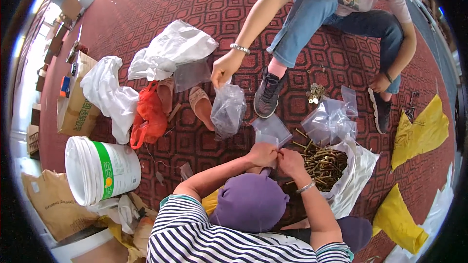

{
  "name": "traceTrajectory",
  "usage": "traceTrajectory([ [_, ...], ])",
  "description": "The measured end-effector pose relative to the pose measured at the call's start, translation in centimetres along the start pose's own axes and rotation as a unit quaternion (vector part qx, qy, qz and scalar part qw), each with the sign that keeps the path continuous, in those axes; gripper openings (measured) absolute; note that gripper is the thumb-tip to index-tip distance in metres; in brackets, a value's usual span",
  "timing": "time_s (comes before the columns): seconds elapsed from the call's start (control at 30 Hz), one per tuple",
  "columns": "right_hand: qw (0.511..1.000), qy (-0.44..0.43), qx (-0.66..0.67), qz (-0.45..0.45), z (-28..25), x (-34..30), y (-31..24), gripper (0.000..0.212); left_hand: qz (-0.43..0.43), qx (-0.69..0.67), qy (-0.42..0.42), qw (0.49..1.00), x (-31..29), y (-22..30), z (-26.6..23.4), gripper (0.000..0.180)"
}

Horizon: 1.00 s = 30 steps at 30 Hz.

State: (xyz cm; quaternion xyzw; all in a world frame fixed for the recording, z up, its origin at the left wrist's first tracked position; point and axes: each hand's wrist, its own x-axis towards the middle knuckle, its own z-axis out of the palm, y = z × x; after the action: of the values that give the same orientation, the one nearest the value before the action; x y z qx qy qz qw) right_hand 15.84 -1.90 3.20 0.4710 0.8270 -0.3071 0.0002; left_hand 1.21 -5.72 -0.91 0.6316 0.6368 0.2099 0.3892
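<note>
My left hand (263, 156) and my right hand (291, 161) meet in front of my raised purple knee (249, 202). The fingers of both are closed in a pinch at the near end of a small clear plastic bag (272, 129). What lies inside that bag I cannot make out. Just right of my right hand, long brass-coloured bolts (324, 165) fill an opened white sack (358, 165), and a few lie loose at its far side. Beyond the sack rest more clear plastic bags (331, 119). A bracelet (305, 187) circles my right wrist.
Opposite sits a co-worker, whose hand (228, 68) grips a clear bag (229, 109). Small metal rings (317, 92) lie near their shoe (268, 92). At left are a white bucket (105, 170), red bag (147, 117), white sacks (170, 48) and carton (75, 97); yellow sacks (421, 129) at right.
</note>
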Motion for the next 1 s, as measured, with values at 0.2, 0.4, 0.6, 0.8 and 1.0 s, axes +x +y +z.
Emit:
traceTrajectory([
  [0.2,0.994,0.013,-0.101,0.05,-0.2,1.4,1.8,0.023,0.015,-0.1,0.084,0.991,-1.2,1.9,-0.4,0.023],
  [0.4,0.987,0.103,-0.069,0.105,-1.8,1.9,3.9,0.024,0.047,-0.111,0.069,0.99,-1.1,2.5,-2.1,0.017],
  [0.6,0.981,0.122,0.006,0.15,-6.0,2.5,7.6,0.028,0.12,0.132,0.304,0.936,-2.3,3.4,-7.8,0.054],
  [0.8,0.935,0.164,0.195,0.247,-7.5,3.2,13.0,0.032,-0.17,0.236,0.287,0.912,-3.1,2.0,-15.1,0.099],
  [1.0,0.902,0.164,0.292,0.272,-6.8,0.3,10.8,0.028,-0.206,0.177,0.342,0.9,-2.4,-0.5,-15.5,0.101],
])
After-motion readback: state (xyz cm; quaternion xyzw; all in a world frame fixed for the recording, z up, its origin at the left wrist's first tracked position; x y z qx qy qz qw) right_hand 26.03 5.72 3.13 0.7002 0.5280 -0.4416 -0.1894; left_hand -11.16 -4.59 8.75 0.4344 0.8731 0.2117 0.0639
